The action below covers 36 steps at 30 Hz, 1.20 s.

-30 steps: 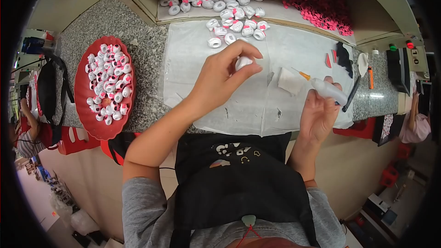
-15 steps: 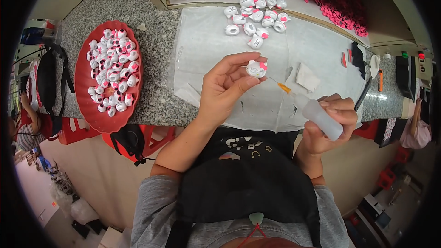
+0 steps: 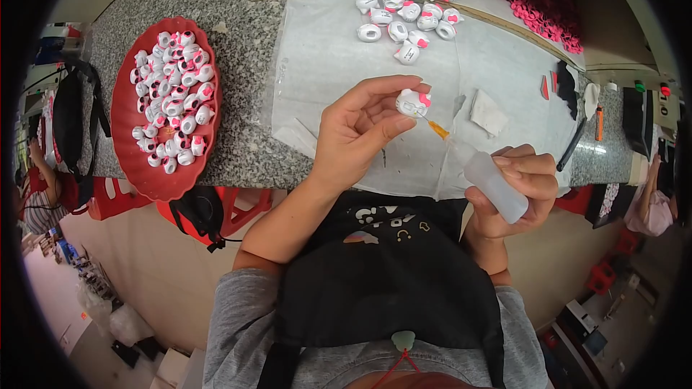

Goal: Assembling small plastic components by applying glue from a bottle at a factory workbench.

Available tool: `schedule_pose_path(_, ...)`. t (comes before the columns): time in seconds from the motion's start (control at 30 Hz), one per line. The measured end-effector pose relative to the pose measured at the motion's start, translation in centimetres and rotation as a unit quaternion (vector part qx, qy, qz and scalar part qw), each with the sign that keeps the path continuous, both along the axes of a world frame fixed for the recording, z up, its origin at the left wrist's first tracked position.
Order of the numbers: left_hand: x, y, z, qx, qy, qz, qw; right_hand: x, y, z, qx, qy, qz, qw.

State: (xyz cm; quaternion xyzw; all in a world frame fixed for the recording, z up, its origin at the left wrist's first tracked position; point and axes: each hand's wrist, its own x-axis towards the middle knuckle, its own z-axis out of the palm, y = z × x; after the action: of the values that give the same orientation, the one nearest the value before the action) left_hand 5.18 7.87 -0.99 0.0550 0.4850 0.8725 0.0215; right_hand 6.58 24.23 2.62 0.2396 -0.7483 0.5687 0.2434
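Between the thumb and fingers of my left hand (image 3: 357, 126) is a small white cat-head figure (image 3: 412, 103) with a pink bow. My right hand (image 3: 522, 187) wraps round a translucent squeeze bottle (image 3: 496, 186), tilted with its nozzle toward the figure. An orange needle tip (image 3: 437, 129) caps the bottle, and its thin metal end reaches the figure's lower edge; whether it touches is too fine to tell. Beneath both hands lies a white sheet (image 3: 324, 65) on the speckled counter.
A red scalloped tray (image 3: 130, 151) full of similar cat heads stands at the left. More loose cat heads (image 3: 407, 11) lie at the back, beside a heap of pink bows (image 3: 540, 18). A folded white cloth (image 3: 489, 112) and black scraps (image 3: 566, 90) lie at the right.
The needle tip has come up to the figure, closing the gap between them. My left hand has shifted slightly right with the figure, and the view has moved a little.
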Motion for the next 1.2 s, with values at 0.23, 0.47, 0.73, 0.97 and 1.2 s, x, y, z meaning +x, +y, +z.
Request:
schedule_pose_path(0.23,-0.06,-0.02,-0.25,-0.005,0.002,0.0,1.0,-0.02,0.08,-0.04,-0.002,-0.004,0.009,1.0)
schedule_pose_path(0.47,-0.09,-0.02,-0.34,0.012,-0.002,-0.004,1.0,-0.3,0.1,-0.35,-0.02,0.018,0.007,1.0)
schedule_pose_path(0.73,-0.06,-0.14,-0.08,-0.016,-0.014,-0.018,1.0,-0.24,-0.12,-0.49,-0.021,0.024,0.009,0.999)
schedule_pose_path(0.97,0.09,-0.25,-0.03,-0.017,-0.018,-0.017,1.0,-0.19,-0.26,-0.31,-0.016,0.018,0.011,1.0)
schedule_pose_path(1.2,-0.06,-0.14,-0.79,-0.147,0.082,0.018,0.986,-0.17,-0.41,-0.42,-0.021,0.013,0.013,1.0)
